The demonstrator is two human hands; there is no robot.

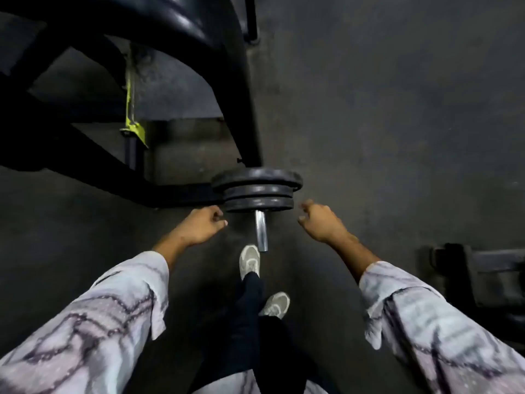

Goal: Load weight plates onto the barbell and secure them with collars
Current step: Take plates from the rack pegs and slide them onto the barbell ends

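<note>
Two hands flank a loaded bar end. Left hand (pixel 200 226): fingers (pixel 217 214) curled loosely, holding nothing, just beside the rim of the nearest plate; whether they touch it cannot be told. Right hand (pixel 321 223): fingers (pixel 305 207) loosely bent, empty, apart from the plates. Between both sets of fingers, three round, matte black weight plates (pixel 257 191) sit stacked edge-on upon the barbell (pixel 260 230), whose smooth chromed sleeve projects bare below them. Beyond the fingers, a curved black frame (pixel 159 24); beneath, dull grey floor (pixel 383 123).
</note>
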